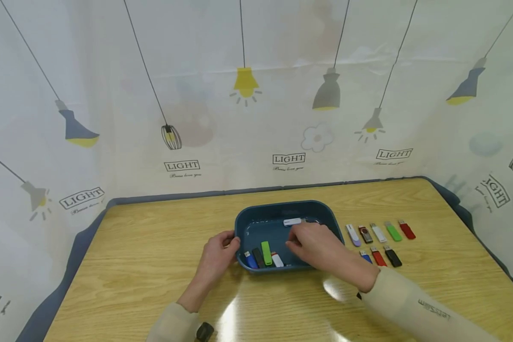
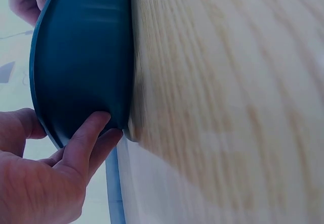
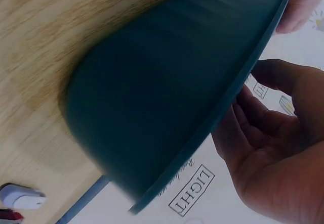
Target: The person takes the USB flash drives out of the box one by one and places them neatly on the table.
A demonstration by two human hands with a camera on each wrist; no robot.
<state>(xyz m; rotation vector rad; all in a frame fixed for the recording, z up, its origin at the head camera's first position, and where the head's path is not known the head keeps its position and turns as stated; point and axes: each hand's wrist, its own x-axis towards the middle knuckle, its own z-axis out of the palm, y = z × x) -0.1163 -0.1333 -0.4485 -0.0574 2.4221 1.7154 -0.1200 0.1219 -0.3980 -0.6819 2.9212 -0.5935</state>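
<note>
A dark blue plastic tub point(image 1: 261, 228) stands on the wooden table. My left hand point(image 1: 217, 254) grips its left end, thumb at the rim and fingers against the outer wall point(image 2: 83, 57). My right hand point(image 1: 318, 244) reaches over the near rim into the tub, fingers bent; its fingertips are hidden behind the rim in the right wrist view, so I cannot tell whether they pinch anything. Inside lie USB sticks: a blue one point(image 1: 251, 260), a dark one point(image 1: 258, 258), a green one point(image 1: 266, 253) and a white one point(image 1: 278, 260) near the front left, and another white stick point(image 1: 292, 222) toward the back.
Right of the tub, several USB sticks lie in two rows on the table point(image 1: 444, 266), among them a white-and-purple one point(image 1: 353, 235), a bright green one point(image 1: 394, 231), a red one point(image 1: 407, 230) and a black one point(image 1: 393, 256). A lamp-print curtain point(image 1: 256, 128) hangs behind.
</note>
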